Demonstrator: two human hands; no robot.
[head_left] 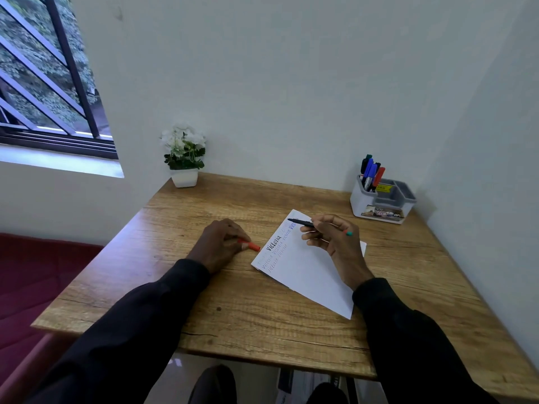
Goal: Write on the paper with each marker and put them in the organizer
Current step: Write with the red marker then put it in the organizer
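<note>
Marker [300, 222] in right hand [329, 239] over paper [306, 275]

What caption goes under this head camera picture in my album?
The right hand holds a black marker at the paper; left hand holds a red cap.

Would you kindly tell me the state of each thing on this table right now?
Marker: uncapped, gripped by right hand, tip over paper.
Paper: flat on table, partly written on.
Red cap: on table, held under left hand fingers.
Organizer: upright, several capped markers standing in one compartment.
Plant: upright by the wall.
</note>
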